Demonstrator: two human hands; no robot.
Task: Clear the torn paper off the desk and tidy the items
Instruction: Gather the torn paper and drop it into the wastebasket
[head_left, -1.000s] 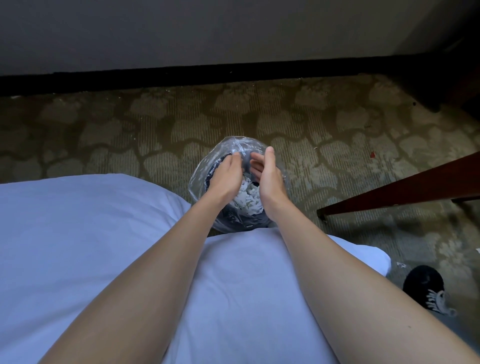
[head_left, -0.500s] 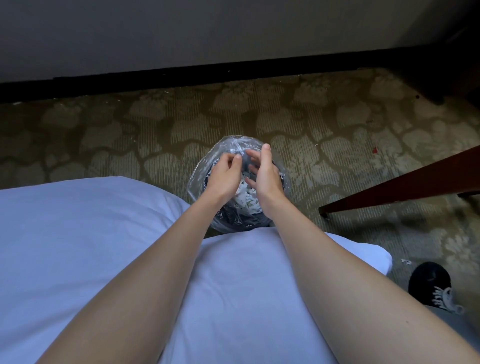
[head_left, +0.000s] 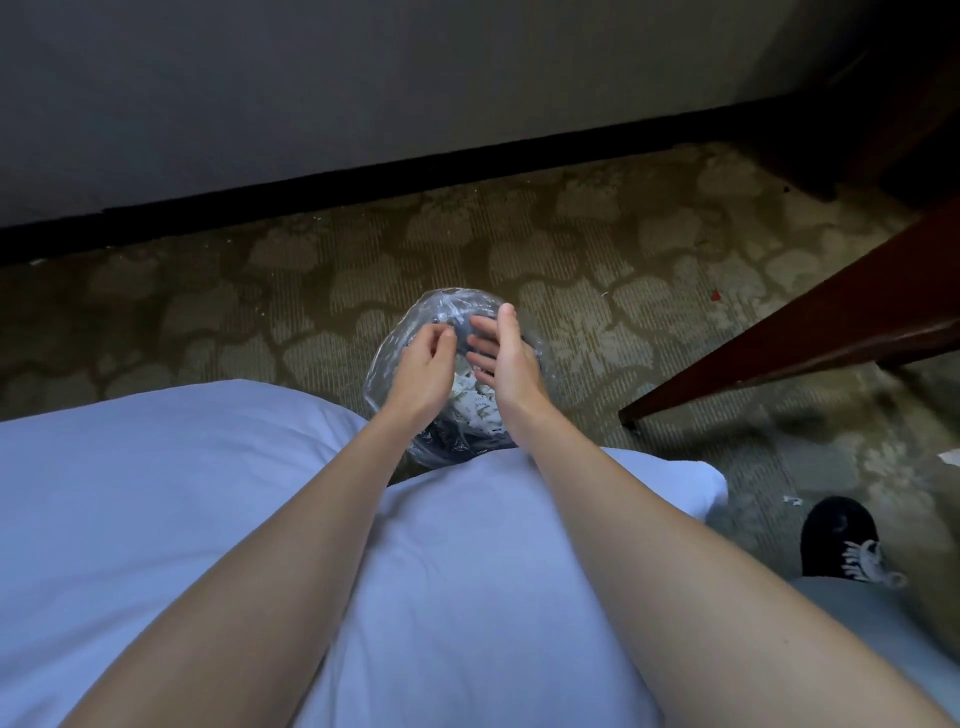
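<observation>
So both hands hover right over the bin, which sits on the carpet directly below them, clear bag lining it. The torn paper lies inside, just under the gap between the palms. Left hand is loosely curled, fingertips pinched together, maybe on a tiny scrap, can't tell. Right hand is flat and spread, holding nothing. A few bits lie on the floor well off to the right, nearer the right hand, near the shoe.
</observation>
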